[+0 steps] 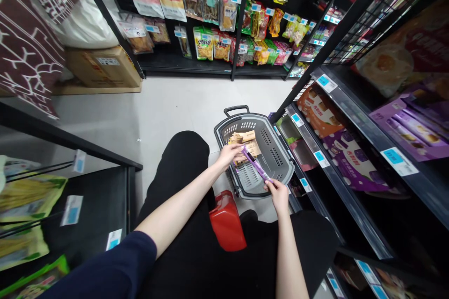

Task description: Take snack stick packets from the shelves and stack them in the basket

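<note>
Between my two hands stretches a long, thin purple snack packet [257, 165], held above a grey shopping basket [287, 171]. My left hand [229, 155] pinches its upper left end. At the lower right end, the fingers of my right hand [278, 192] are closed on it. Inside the basket, a tan-coloured package [249, 137] lies towards the back left, partly hidden behind my left hand. The basket stands on the floor in front of my knees, its black handle [236, 109] at the far end.
A red object [228, 222] sits between my legs, near the basket. On the right, shelves hold purple boxes [351, 156] and orange boxes [317, 110]. Bagged snacks [203, 44] fill the far rack. A cardboard box [105, 67] stands at the back left, and packets hang from hooks at the left.
</note>
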{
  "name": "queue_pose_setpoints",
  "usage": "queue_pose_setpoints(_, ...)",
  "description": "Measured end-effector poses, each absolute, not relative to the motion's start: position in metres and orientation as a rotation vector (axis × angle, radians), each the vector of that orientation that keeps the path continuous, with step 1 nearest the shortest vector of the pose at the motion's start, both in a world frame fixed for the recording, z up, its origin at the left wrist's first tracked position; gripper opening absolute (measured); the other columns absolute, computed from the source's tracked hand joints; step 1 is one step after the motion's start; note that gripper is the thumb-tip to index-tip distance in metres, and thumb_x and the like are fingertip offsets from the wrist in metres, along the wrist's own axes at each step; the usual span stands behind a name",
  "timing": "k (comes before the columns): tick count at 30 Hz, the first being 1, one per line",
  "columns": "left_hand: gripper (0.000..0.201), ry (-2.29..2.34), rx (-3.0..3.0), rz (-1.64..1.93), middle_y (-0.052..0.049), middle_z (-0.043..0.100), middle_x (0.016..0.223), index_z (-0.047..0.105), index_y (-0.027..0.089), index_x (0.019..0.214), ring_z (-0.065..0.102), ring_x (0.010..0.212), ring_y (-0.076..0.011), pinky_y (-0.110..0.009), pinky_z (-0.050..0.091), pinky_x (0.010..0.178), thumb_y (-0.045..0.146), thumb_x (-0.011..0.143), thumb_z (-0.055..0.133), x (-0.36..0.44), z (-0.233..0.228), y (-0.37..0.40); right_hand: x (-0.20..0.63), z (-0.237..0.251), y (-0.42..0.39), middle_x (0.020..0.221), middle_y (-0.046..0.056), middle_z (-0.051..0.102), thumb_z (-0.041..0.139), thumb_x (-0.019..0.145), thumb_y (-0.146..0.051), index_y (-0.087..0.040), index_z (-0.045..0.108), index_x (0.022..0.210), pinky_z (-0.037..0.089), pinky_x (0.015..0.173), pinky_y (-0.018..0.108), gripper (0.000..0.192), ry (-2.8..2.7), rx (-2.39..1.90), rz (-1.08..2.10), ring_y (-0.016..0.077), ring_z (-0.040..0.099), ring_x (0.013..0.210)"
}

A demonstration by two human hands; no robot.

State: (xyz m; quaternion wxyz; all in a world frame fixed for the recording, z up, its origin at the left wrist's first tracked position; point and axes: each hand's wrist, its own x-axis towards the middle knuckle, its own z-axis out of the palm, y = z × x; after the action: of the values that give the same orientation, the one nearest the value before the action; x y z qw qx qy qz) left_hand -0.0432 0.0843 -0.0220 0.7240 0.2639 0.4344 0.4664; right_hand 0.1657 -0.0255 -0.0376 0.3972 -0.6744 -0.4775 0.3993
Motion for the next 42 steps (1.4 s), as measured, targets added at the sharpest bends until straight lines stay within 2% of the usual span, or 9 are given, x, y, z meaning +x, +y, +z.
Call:
queue_pose_setpoints(4,0.037,0.927,0.537,0.941,-0.010,0.066,0.077,0.056,0.008,0.100,0.066,0.065,-0.0197,-0.035,0.057,0.060,0.020,0.067,0.069,-0.042,-0.025,0.084,0.170,-0.042,-0.025,0.090,0.010,0.069,0.061,0.070,-0.035,-0.018,0.071,0.085,0.045,0.085,0.036,0.025,-1.382,-1.686,0.700,0.0232,0.063,0.087)
queue_pose_setpoints(8,0.038,0.953,0.535,1.023,-0.008,0.065,0.079,0.053,0.010,0.106,0.065,0.061,-0.0173,-0.032,0.057,0.054,0.008,0.069,0.060,-0.041,-0.023,0.084,0.167,-0.048,-0.022,0.101,0.010,0.066,0.064,0.065,-0.031,-0.017,0.069,0.092,0.045,0.088,0.038,0.031,-1.089,-1.547,0.996,0.0238,0.060,0.097)
queue_pose_setpoints(12,0.038,0.950,0.565,1.022,-0.006,0.065,0.076,0.053,0.011,0.108,0.065,0.058,-0.0154,-0.029,0.056,0.051,0.006,0.071,0.053,-0.038,-0.021,0.082,0.160,-0.053,-0.023,0.088,0.008,0.069,0.072,0.058,-0.034,-0.016,0.066,0.096,0.052,0.075,0.038,0.042,-0.720,-1.397,1.432,0.0236,0.065,0.081)
queue_pose_setpoints(17,0.020,0.885,0.686,0.889,-0.009,0.067,0.075,0.061,0.009,0.092,0.065,0.063,-0.0178,-0.030,0.055,0.055,0.017,0.075,0.055,-0.031,-0.026,0.077,0.147,-0.050,-0.026,0.067,0.004,0.067,0.076,0.054,-0.039,-0.013,0.066,0.079,0.052,0.061,0.034,0.038,-0.903,-1.500,1.522,0.0202,0.063,0.058)
queue_pose_setpoints(20,0.020,0.825,0.906,0.766,-0.009,0.069,0.078,0.066,0.009,0.087,0.064,0.067,-0.0186,-0.029,0.053,0.060,0.022,0.073,0.058,-0.024,-0.029,0.070,0.136,-0.048,-0.026,0.063,0.005,0.066,0.075,0.053,-0.041,-0.012,0.066,0.068,0.050,0.060,0.031,0.034,-1.098,-1.513,1.427,0.0201,0.062,0.059)
queue_pose_setpoints(25,0.021,0.752,1.308,0.680,-0.007,0.070,0.070,0.071,0.008,0.079,0.061,0.064,-0.0171,-0.023,0.046,0.059,0.022,0.065,0.066,-0.012,-0.031,0.055,0.126,-0.049,-0.024,0.072,0.006,0.069,0.071,0.059,-0.042,-0.012,0.068,0.079,0.050,0.065,0.032,0.037,-1.058,-1.462,1.315,0.0210,0.063,0.067)
queue_pose_setpoints(30,0.022,0.791,1.433,0.705,-0.006,0.071,0.074,0.073,0.012,0.082,0.062,0.065,-0.0158,-0.021,0.045,0.060,0.023,0.065,0.066,-0.007,-0.030,0.050,0.125,-0.049,-0.022,0.071,0.006,0.069,0.071,0.057,-0.040,-0.011,0.069,0.076,0.049,0.063,0.030,0.035,-1.028,-1.515,1.201,0.0195,0.061,0.066)
queue_pose_setpoints(36,0.018,0.942,1.273,0.885,-0.005,0.072,0.076,0.073,0.013,0.078,0.064,0.068,-0.0165,-0.024,0.049,0.065,0.020,0.063,0.068,-0.012,-0.027,0.060,0.127,-0.052,-0.022,0.058,0.002,0.064,0.070,0.058,-0.040,-0.011,0.070,0.069,0.044,0.053,0.025,0.031,-1.131,-1.587,1.273,0.0160,0.057,0.055)
queue_pose_setpoints(42,0.019,1.016,0.908,1.062,-0.006,0.071,0.073,0.071,0.012,0.075,0.064,0.067,-0.0188,-0.031,0.052,0.065,0.019,0.057,0.071,-0.022,-0.026,0.074,0.130,-0.056,-0.022,0.065,0.005,0.069,0.072,0.057,-0.041,-0.011,0.071,0.074,0.048,0.059,0.029,0.034,-1.070,-1.548,1.441,0.0195,0.062,0.059)
